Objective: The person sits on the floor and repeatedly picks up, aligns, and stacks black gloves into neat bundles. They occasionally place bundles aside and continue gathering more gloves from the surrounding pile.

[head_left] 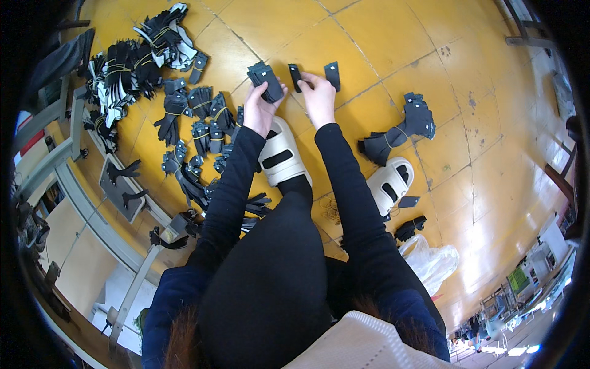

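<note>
In my left hand [260, 112] is a small stack of dark grey folded fabric pieces [267, 81], fanned a little, with a small pale mark on top. My right hand [319, 101] pinches a narrow dark fabric strip [295, 77] between thumb and fingers, just right of the stack and apart from it. Just beyond the right hand's knuckles, a similar dark piece [332, 75] with a small pale mark lies on the yellow tiled floor. Both hands are over the floor, beyond my white slide sandal [283, 154].
Several banded bundles of dark gloves [171, 104] cover the floor at left, below a black-and-white pile [120, 77]. A larger banded bundle [393, 136] lies at right, near my other sandal [392, 184]. Rubber bands [329, 210], a plastic bag [432, 263] and a metal frame [92, 206] are nearby.
</note>
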Available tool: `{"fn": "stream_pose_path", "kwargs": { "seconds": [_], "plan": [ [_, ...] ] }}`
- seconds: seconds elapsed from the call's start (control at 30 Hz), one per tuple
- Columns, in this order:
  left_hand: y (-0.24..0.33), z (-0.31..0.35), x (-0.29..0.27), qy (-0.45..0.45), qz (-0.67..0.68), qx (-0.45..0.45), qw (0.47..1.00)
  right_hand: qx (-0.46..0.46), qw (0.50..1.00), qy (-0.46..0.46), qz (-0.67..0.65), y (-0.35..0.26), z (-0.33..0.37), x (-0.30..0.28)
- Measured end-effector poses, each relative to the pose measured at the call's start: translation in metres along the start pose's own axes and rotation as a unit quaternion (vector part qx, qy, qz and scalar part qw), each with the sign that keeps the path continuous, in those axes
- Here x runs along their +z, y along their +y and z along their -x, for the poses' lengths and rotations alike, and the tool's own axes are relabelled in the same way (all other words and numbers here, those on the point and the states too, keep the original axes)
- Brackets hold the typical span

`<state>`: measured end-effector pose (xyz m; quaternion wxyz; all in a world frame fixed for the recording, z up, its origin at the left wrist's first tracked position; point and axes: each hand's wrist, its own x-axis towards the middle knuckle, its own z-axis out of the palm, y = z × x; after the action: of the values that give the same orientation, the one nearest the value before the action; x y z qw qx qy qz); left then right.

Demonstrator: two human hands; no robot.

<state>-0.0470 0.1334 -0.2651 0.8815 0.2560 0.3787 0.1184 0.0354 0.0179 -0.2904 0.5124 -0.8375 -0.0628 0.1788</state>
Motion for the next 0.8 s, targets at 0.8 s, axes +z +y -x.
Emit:
{"fn": "stream_pose_path", "kwargs": {
  "seconds": [0.8],
  "plan": [
    [-0.005, 0.016, 0.024, -0.059, -0.088, 0.012, 0.994, 0.063, 0.961, -0.066, -0.261, -0.029, 0.029, -0.024]
  ]
}}
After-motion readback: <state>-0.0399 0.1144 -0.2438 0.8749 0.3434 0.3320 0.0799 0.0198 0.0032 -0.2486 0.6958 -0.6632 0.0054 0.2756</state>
